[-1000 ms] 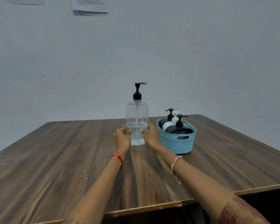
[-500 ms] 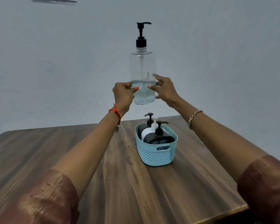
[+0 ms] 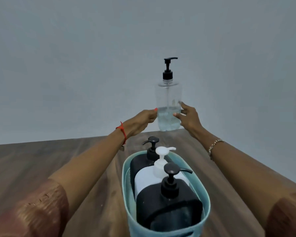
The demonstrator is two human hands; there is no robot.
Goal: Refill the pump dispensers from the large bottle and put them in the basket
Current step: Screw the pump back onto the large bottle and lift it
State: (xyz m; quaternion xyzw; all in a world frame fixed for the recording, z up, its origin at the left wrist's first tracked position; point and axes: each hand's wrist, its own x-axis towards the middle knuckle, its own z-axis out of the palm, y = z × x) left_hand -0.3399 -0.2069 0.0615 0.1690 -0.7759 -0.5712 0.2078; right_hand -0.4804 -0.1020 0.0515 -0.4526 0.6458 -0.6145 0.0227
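Just right of the frame's centre, a large clear bottle [image 3: 168,106] with a black pump top is held upright in the air between both hands, the left hand [image 3: 140,121] pressed to its left side and the right hand [image 3: 189,117] to its right side, fingers partly curled around its lower part, where clear liquid fills roughly the bottom third. Below it, at the lower centre of the frame, a light blue basket [image 3: 205,199] is seen on the wooden table [image 3: 32,161], and three dispensers are lined up inside it: a black dispenser [image 3: 167,209] nearest, a white dispenser [image 3: 150,178] in the middle and a second black dispenser [image 3: 140,164] farthest.
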